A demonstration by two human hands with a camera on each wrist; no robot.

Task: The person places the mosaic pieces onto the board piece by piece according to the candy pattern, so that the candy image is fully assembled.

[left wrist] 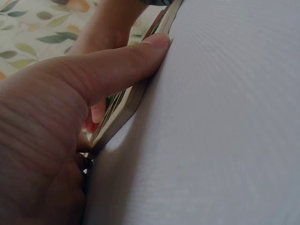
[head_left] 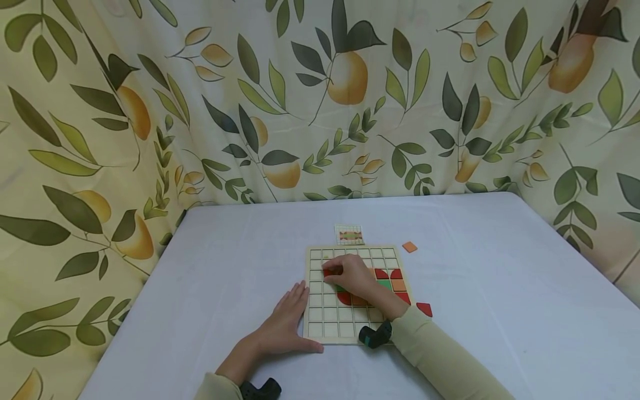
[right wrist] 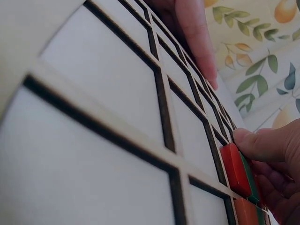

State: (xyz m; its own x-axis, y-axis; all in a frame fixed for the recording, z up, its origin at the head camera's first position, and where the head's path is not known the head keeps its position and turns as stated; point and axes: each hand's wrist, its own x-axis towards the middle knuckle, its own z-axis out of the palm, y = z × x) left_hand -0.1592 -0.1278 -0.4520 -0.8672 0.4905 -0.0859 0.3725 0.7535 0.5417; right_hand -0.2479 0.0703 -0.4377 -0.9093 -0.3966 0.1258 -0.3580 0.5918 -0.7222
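A wooden grid board (head_left: 330, 330) lies on the table, with red, green and orange tiles in some of its cells. My right hand (head_left: 355, 275) reaches over the board from the right; its thumb and forefinger pinch a red tile (head_left: 328, 273) at the left end of the tile pattern. The hand covers part of that pattern. In the right wrist view, a seated red tile (right wrist: 234, 168) is close to the thumb. My left hand (head_left: 285, 325) rests along the board's left side, fingers straight, and its thumb (left wrist: 136, 58) lies against the near edge.
Behind the board lies a small pattern card (head_left: 349, 234). A loose orange tile (head_left: 409, 246) is off the far right corner, and a loose red tile (head_left: 424, 309) lies by the right edge. A leaf-and-fruit print curtain (head_left: 320, 139) hangs behind the white-covered table (head_left: 500, 311).
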